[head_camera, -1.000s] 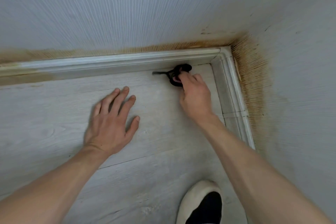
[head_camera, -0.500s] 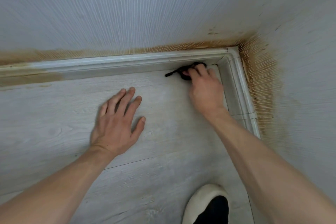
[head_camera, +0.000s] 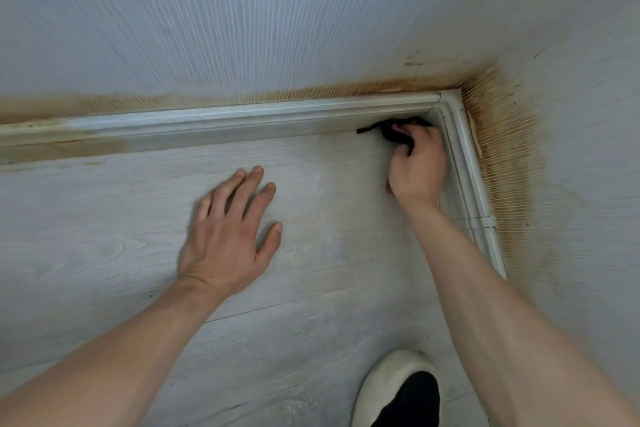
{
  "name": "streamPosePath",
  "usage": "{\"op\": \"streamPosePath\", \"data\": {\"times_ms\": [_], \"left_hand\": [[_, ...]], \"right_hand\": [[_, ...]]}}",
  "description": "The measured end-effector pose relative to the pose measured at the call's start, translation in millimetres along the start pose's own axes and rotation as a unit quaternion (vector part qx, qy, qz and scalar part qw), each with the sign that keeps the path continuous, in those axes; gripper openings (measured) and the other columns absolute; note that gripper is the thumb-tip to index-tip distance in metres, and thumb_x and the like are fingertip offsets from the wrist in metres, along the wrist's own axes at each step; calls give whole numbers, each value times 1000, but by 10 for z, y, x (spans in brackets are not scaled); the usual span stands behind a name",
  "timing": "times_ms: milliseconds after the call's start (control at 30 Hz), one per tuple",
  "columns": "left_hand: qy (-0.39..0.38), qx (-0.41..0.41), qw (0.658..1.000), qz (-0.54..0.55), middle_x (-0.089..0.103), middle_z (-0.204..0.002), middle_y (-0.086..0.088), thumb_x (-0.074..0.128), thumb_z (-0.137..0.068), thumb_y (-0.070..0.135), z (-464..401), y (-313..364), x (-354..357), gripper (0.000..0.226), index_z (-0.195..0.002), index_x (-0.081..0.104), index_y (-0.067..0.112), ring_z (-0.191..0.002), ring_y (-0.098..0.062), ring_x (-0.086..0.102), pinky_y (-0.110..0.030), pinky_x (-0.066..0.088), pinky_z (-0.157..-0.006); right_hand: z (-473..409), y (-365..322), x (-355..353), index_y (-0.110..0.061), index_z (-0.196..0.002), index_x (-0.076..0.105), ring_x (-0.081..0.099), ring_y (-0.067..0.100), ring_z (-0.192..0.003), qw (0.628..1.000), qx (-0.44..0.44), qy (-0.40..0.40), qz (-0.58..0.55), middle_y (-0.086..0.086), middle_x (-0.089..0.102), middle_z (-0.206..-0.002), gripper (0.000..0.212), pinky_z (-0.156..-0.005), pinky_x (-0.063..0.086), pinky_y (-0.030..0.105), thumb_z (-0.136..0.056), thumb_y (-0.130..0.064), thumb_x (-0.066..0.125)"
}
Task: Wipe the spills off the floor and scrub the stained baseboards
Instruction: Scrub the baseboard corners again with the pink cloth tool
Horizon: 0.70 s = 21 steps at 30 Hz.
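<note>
The right hand point(head_camera: 417, 172) has its fingers curled around a small black cloth point(head_camera: 394, 132) and pushes it into the corner where the two baseboards meet. The left hand point(head_camera: 230, 229) lies flat on the floor point(head_camera: 104, 253), fingers spread, holding nothing. The back baseboard point(head_camera: 259, 120) looks clean near the corner, but its far left end point(head_camera: 52, 146) is brown and dirty. The floor looks mostly clean. Brown stains sit on the wall point(head_camera: 505, 135) around the corner. I think a good part is done, but more scrubbing is left.
</note>
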<state>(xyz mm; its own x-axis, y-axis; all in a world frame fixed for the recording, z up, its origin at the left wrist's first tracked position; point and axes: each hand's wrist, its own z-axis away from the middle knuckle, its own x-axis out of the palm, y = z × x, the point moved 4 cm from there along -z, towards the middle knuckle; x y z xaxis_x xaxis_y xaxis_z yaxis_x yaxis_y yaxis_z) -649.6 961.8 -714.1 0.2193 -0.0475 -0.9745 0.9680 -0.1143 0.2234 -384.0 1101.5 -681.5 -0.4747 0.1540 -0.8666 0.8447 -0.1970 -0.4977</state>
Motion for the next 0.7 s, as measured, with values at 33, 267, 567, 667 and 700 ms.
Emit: {"op": "streamPosePath", "data": {"times_ms": [33,267,567,667,700], "left_hand": [[-1,0,1000,0,35,-165,-7,35,-100,53,3,11,3,64,-150,50,14,-150,-29,34,-49,35,-114],[-9,-6,1000,-8,34,-165,-6,36,-100,53,-9,-8,14,64,-150,50,16,-151,-29,33,-49,36,-113],[4,-3,1000,-6,35,-165,-7,38,-99,52,-5,-5,6,63,-149,51,15,-150,-30,34,-50,37,-112],[-1,-9,1000,-2,35,-165,-6,38,-99,53,-6,-11,14,63,-149,51,15,-151,-29,33,-49,36,-113],[-4,-8,1000,-1,35,-165,-6,38,-99,52,-1,-8,15,63,-148,52,16,-151,-29,33,-49,36,-113]], "right_hand": [[5,17,2,-17,-129,67,60,14,-111,992,86,31,-83,2,64,-126,40,-97,44,23,-95,-3,54],[140,-582,161,-7,-123,68,64,20,-107,894,230,217,-319,6,68,-114,28,-100,49,30,-97,-8,58],[255,-496,278,-13,-102,76,68,9,-89,908,156,110,-374,-4,74,-94,26,-91,57,38,-85,2,64],[239,-589,270,-10,-108,73,69,14,-96,855,256,222,-392,-1,74,-100,28,-90,53,27,-88,4,59],[331,-749,307,-6,-109,72,68,19,-99,871,223,218,-381,3,74,-103,28,-92,51,28,-88,4,57]]}}
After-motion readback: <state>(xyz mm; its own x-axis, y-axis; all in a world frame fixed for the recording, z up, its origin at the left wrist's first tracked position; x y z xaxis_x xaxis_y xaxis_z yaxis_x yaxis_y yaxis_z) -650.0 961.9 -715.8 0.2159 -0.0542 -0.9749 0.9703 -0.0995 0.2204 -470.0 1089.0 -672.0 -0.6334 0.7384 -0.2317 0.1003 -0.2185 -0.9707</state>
